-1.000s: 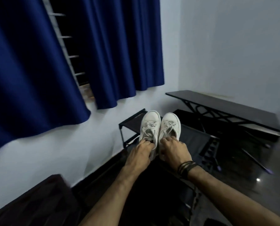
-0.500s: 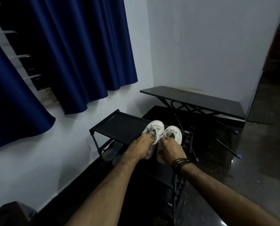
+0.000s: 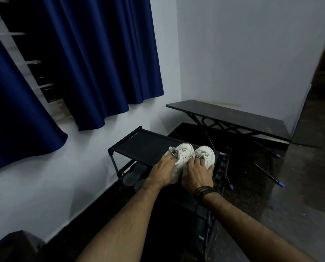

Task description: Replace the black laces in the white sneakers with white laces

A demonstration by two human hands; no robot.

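White sneakers [image 3: 190,157], lower centre, were gripped, one by the left hand [image 3: 162,172], one by the right hand [image 3: 196,174], on the rack [image 3: 139,146]; both were best set down level, pale laces [image 3: 174,150] untugged.

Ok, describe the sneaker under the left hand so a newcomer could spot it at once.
Below the blue curtain stands a black shoe rack against the wall. Two white sneakers sit side by side on its top shelf; this left sneaker is nearer the wall, under the left hand.

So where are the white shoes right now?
The white sneakers sit side by side on the black shoe rack, low in the middle, under the left hand and right hand.
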